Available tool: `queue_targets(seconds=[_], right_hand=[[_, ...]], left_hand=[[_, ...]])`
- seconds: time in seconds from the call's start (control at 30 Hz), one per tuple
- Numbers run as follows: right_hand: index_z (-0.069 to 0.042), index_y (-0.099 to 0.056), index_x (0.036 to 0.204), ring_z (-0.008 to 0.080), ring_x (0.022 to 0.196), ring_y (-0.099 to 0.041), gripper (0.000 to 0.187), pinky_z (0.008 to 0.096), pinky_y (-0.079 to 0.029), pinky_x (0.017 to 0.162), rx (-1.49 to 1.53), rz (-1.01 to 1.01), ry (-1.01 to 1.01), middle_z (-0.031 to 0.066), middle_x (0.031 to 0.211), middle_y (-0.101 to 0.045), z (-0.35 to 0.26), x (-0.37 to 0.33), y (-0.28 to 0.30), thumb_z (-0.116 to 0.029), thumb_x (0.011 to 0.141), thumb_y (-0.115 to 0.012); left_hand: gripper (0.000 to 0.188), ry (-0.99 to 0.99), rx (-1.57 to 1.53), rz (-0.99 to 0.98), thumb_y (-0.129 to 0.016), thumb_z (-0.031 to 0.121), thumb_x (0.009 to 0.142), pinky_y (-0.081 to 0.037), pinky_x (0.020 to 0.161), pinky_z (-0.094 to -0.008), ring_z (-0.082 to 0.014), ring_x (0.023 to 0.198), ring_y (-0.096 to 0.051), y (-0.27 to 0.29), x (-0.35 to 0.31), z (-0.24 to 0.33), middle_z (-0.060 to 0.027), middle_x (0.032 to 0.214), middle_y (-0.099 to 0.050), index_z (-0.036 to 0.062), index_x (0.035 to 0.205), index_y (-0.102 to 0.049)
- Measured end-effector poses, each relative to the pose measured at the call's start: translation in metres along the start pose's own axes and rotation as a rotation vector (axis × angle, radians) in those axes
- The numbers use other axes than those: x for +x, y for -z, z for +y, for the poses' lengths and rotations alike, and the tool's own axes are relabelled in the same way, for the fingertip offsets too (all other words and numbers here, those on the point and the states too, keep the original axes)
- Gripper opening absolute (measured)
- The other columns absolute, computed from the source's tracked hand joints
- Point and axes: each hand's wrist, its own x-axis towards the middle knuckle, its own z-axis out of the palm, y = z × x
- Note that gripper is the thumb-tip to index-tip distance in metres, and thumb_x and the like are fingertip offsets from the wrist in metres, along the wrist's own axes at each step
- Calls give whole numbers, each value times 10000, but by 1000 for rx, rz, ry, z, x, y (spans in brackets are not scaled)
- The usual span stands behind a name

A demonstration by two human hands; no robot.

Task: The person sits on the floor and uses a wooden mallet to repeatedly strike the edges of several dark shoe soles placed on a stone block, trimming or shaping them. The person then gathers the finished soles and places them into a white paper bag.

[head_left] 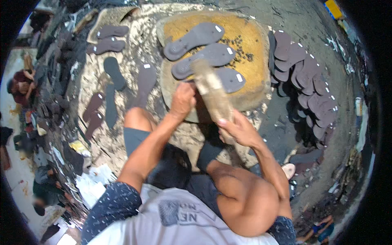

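My right hand (239, 128) grips a worn wooden mallet (212, 87) by its lower end. Its pale head is blurred and passes in front of the dark soles. My left hand (182, 100) is closed at the near edge of the yellow-topped block (253, 36); what its fingers hold is hidden. Three dark grey sandal soles lie on the block: a far sole (194, 39), a middle sole (214, 55) and a near sole (232, 80) partly covered by the mallet. Each has a small white label at its right end.
A curved, overlapping row of brown soles (308, 75) lies to the right. More soles (146, 83) rest on the pale, stained mat (134, 53) at left. Small black bits (243, 53) dot the block. White papers (92, 183) lie lower left. Other people (22, 85) are at far left.
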Motion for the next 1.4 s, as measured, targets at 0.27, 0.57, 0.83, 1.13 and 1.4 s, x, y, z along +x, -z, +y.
queue_targets(seconds=[0.27, 0.57, 0.83, 1.13, 1.4], right_hand=[[-18, -430, 1451, 146, 885, -630, 569, 322, -543, 793, 392, 48, -37, 52, 1073, -621, 70, 18, -7, -323, 1020, -643], [34, -418, 1388, 190, 1047, -626, 602, 347, -512, 945, 402, 550, 330, 126, 1181, -638, 43, 22, 11, -229, 944, -728], [44, -430, 1396, 199, 1100, -618, 585, 347, -487, 986, 391, 814, 515, 147, 1235, -627, 58, 56, 47, -226, 959, -712], [59, -407, 1441, 223, 1201, -558, 713, 359, -421, 1085, 403, 807, 537, 152, 1321, -573, 64, 103, 43, -339, 946, -732], [56, -463, 1400, 226, 1176, -578, 683, 348, -446, 1039, 278, 738, 154, 174, 1263, -618, 40, 79, 56, -377, 943, -730]], left_hand=[[288, 782, -504, -4, -593, 297, 1049, -556, 633, -327, -178, 754, -656, 52, 50, 39, -96, 884, -674, 19, 993, -647], [354, -192, 374, -215, -724, 247, 894, -462, 963, -481, -351, 1133, -600, 34, 42, 26, -145, 1191, -636, 108, 1211, -647], [618, 88, 305, -400, -758, 187, 769, -435, 1029, -494, -381, 1228, -529, 37, 111, -13, -172, 1249, -605, 186, 1360, -580], [829, 223, 136, -386, -794, 174, 771, -465, 1040, -468, -398, 1214, -577, 46, 148, -54, -258, 1320, -584, 137, 1510, -421], [878, 182, -643, -494, -859, 510, 771, -445, 1089, -418, -314, 1303, -557, -17, 267, 169, -226, 1405, -574, 58, 1446, -526]])
